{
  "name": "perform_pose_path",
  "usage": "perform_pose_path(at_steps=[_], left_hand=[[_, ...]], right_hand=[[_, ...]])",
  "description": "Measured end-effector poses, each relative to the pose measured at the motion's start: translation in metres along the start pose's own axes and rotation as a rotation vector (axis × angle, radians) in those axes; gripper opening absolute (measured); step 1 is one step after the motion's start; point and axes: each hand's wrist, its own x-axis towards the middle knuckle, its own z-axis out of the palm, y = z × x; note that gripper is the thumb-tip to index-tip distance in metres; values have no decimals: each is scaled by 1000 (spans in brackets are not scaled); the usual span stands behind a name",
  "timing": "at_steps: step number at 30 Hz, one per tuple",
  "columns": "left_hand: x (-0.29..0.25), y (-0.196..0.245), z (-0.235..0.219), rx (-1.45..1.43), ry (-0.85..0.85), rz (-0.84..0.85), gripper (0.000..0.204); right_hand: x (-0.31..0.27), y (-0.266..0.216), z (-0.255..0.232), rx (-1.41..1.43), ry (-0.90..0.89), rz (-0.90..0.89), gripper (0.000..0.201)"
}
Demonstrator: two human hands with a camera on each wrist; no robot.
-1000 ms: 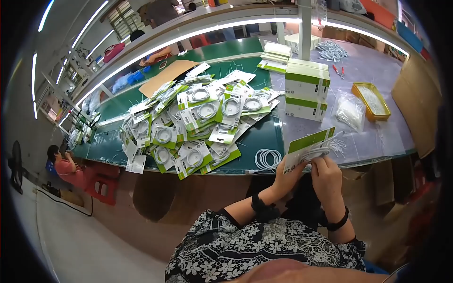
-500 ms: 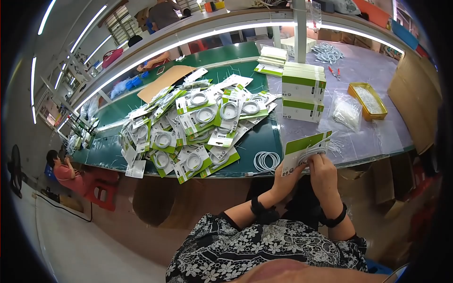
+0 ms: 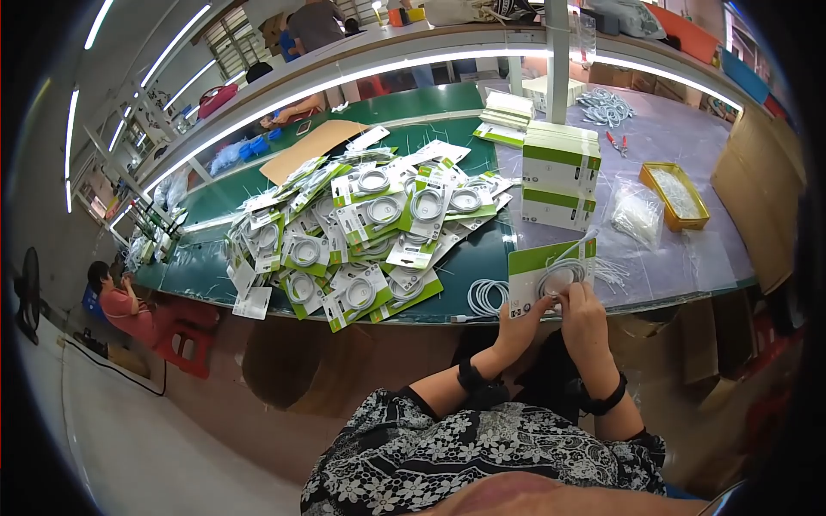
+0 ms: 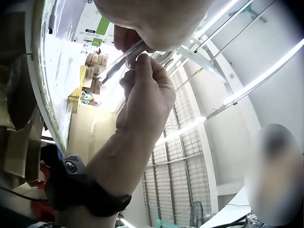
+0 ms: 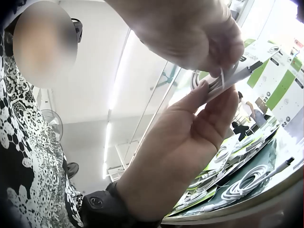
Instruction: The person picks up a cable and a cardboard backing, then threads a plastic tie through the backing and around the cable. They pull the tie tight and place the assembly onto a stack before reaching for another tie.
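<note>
We held the green-and-white backing card (image 3: 549,273) upright just off the green bench (image 3: 469,249) edge — left hand (image 3: 522,316) gripping it steady, right hand (image 3: 582,311) pinching the coiled white cable (image 3: 561,277) against it.

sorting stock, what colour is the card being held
White with a green band, card; head view shows it best.

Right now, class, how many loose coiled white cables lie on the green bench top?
1: the coiled cable lies at the bench's near edge, left of the held card. Others may hide under the pile.
</note>
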Motion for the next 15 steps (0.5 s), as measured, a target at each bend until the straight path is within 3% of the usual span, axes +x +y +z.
perform_pose_path(at_steps=[6,8,11,12,15], left_hand=[[-2,-12,-4,33,-51,-52,20],[8,-8,-10,-242,-29,-132,24],[21,9,-23,-473,-45,-208,26],[22,20,-25,-565,-79,-250,27],[11,33,-14,-630,-146,-322,27]], right_hand=[[2,2,-2,-40,-44,-83,4],[3,3,-6,-21,-35,-110,3],[0,21,-23,189,221,191,9],[-1,32,-20,188,220,199,9],[-9,71,8,635,100,352,25]])
